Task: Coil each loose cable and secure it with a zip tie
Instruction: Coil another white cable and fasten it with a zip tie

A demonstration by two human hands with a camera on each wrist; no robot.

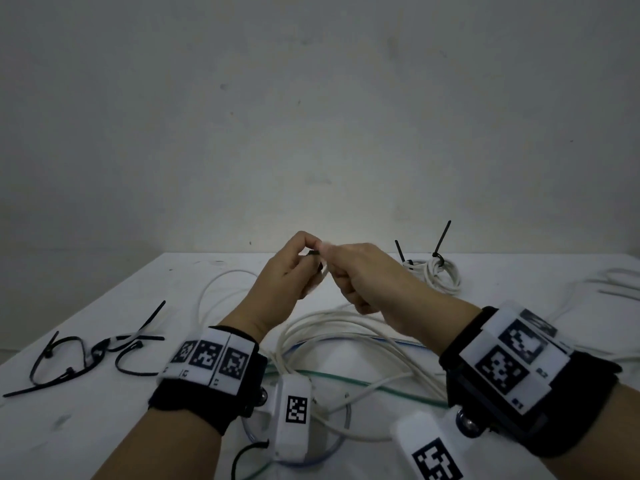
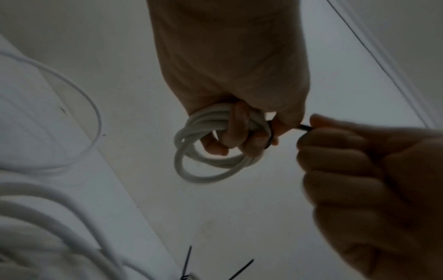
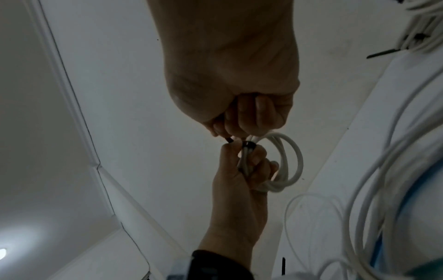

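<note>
Both hands are raised together above the middle of the white table point(image 1: 104, 427). My left hand point(image 1: 294, 268) grips a small coil of white cable point(image 2: 203, 170), its fingers curled through the loops. A black zip tie point(image 2: 269, 136) circles the coil beside those fingers. My right hand point(image 1: 349, 268) pinches the tie's tail point(image 2: 305, 127) between thumb and forefinger, close to the left hand. In the right wrist view the coil point(image 3: 291, 161) hangs from the left hand point(image 3: 239, 174), with the black band point(image 3: 249, 145) around it and the tail point(image 3: 228, 140) under the right hand point(image 3: 246, 117).
Several spare black zip ties point(image 1: 86, 355) lie at the left. A tied white coil point(image 1: 440, 271) with upright tie tails sits at the back right. Loose white cables point(image 1: 346, 334) and a green one point(image 1: 346, 381) sprawl below my hands. More white cable point(image 1: 616, 282) lies far right.
</note>
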